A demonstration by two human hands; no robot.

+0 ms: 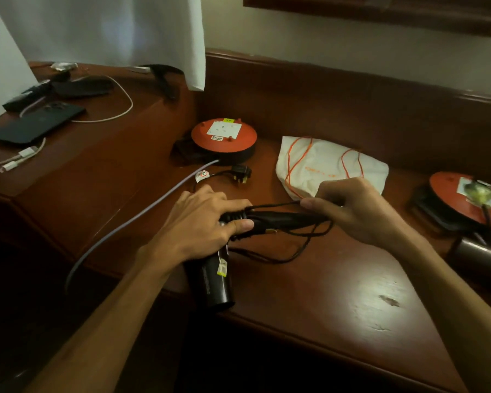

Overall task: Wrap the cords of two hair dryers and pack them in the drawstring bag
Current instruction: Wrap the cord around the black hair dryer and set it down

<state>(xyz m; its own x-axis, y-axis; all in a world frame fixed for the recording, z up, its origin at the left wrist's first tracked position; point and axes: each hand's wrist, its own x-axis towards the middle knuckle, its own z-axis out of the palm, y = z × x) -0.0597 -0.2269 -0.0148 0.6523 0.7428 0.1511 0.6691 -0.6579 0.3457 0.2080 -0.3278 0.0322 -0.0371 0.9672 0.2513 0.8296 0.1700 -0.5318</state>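
the left hand [207, 219] grips the black hair dryer [220, 276] where the handle meets the body, with its fingers curled over the top. it looks like it holds the dryer down so it does not slide on the brown table [352, 293]. the dryer's fat round end points toward the person and sticks out over the table's front edge.

the right hand [357, 208] pinches the thin black cord [295, 248] between thumb and fingers, just past the end of the handle. the cord is pulled into a long loop along the handle, so i think the hand holds it tight to lay it neatly. a few turns already sit around the handle next to the left hand's fingers. more cord hangs loose in a curve on the table below the hands.

the black plug [242, 173] lies on the table behind the left hand, with its pins showing. it is not in a socket.

the white drawstring bag [332, 165] lies flat behind the right hand, with thin orange strings on it. i think it sits near so the dryers can go in soon.

a dark round thing [485, 255] peeks in at the right edge, and it may be the second dryer, but i cannot tell. a red round cord reel [224, 137] sits behind the plug.
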